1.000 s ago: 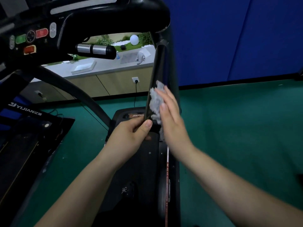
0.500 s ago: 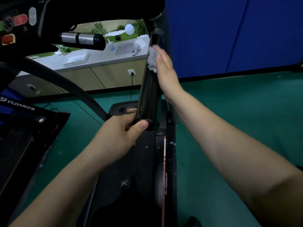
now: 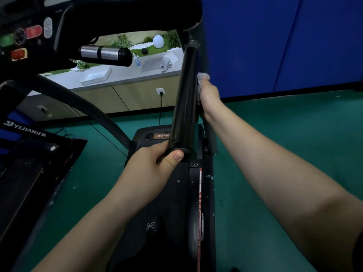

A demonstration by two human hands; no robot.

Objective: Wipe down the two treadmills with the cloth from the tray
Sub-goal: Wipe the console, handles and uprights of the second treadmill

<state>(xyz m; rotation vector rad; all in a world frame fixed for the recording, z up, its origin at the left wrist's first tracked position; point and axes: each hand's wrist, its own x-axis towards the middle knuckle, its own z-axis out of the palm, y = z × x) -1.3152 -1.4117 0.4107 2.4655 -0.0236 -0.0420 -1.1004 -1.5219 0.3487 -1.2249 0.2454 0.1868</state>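
The YIJIAN treadmill (image 3: 29, 163) lies at far left, dark and low on the green floor (image 3: 88, 183). Above it a console (image 3: 29, 34) shows green, red and orange buttons. Behind, a white tray (image 3: 96, 76) sits on the pale surface (image 3: 125, 75). The left grip (image 3: 153, 169) is closed round the near end of the black rail (image 3: 184, 107), thumb across the end cap. Below stands the Johnson treadmill (image 3: 157, 134). The cloth (image 3: 201, 78) is pressed to the rail's right side, partway up, a grey tuft showing above the right grip (image 3: 209, 97). That grip's fingers are hidden behind the rail, so I cannot tell whether they curl or lie flat. A blue wall (image 3: 275, 46) stands at right.
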